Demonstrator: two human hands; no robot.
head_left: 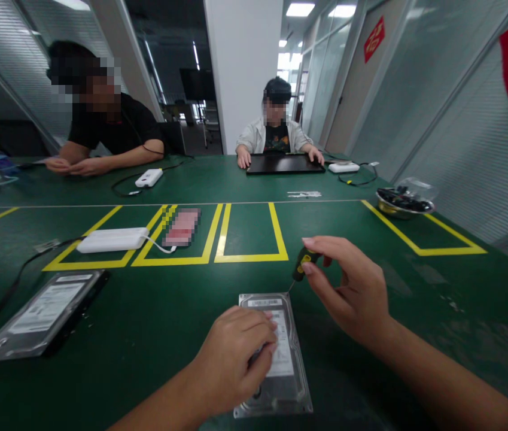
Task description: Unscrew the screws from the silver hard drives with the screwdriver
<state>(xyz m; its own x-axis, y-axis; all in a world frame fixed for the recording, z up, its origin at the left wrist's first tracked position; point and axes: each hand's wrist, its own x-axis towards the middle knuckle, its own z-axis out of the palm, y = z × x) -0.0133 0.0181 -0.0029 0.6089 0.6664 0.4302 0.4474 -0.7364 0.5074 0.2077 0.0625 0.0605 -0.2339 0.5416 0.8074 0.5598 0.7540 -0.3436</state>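
Hard drive (283, 359) lies flat on the broad green worktop (168, 335), close in front, presumably so it stays within easy reach and firmly backed from below. A second hard drive (49, 308) sits well off to the left, leaving elbow room. The left hand (236, 350) rests curled over the nearer drive, seemingly to steady it; whether it grips anything underneath is hidden. The right hand (355, 287) pinches a small screwdriver (299, 272), tilted so that its thin shaft (292, 286) points at the far right corner; tip contact is too small to confirm.
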